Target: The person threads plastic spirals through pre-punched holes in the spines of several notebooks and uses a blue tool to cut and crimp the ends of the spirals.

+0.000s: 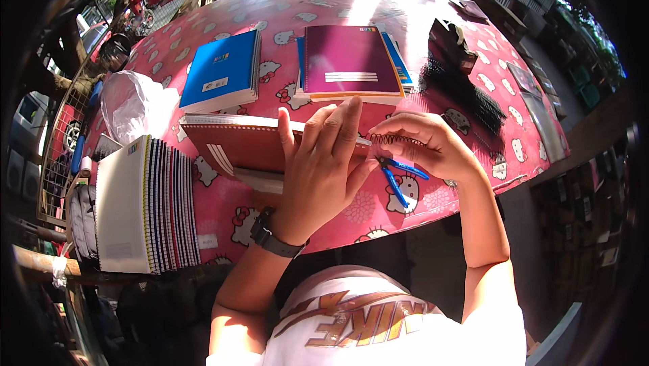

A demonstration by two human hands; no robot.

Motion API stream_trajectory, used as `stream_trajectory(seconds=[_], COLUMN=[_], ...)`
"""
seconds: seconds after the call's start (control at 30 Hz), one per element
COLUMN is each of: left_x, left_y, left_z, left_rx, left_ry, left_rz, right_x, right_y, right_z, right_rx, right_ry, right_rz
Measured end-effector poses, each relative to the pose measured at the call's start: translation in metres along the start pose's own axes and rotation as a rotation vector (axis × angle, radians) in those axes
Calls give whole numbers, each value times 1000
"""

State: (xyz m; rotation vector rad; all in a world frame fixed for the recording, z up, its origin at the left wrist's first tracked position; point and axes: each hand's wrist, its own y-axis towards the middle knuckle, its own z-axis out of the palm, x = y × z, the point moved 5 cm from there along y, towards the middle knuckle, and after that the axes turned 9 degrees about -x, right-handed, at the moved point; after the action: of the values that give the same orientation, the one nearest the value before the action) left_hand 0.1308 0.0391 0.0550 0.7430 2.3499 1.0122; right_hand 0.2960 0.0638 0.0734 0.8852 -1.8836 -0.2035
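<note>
A reddish-brown notebook [220,144] stands tilted on its edge in front of me, its pages facing away. My left hand [324,153], wearing a dark wristwatch, grips it with fingers laid along the cover near its right end. At that end, my right hand [433,143] pinches a dark spiral binding coil [395,139]. The coil meets the notebook's corner; how far it is threaded is hidden by my fingers. Just below my right hand, blue-handled pliers [399,182] lie on the table; their jaws are partly covered by the hand.
A row of spiral notebooks [122,210] lies at the left beside a clear plastic bag [135,106]. Farther back are a blue notebook stack [220,68] and a purple-topped stack [351,58]. Many black coils [466,92] lie at the right. A pink patterned cloth [365,214] covers the table.
</note>
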Motion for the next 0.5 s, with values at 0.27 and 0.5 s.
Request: stream_trajectory(seconds=[0.27, 0.5], left_x=[15, 18], left_y=[-2, 1], left_z=[-22, -18], left_rx=[-246, -279], left_ry=[-333, -291], left_rz=[7, 32], right_x=[2, 6], right_y=[3, 4], right_z=[7, 1], right_rx=[54, -49], right_ry=[-84, -44], right_rz=[71, 42])
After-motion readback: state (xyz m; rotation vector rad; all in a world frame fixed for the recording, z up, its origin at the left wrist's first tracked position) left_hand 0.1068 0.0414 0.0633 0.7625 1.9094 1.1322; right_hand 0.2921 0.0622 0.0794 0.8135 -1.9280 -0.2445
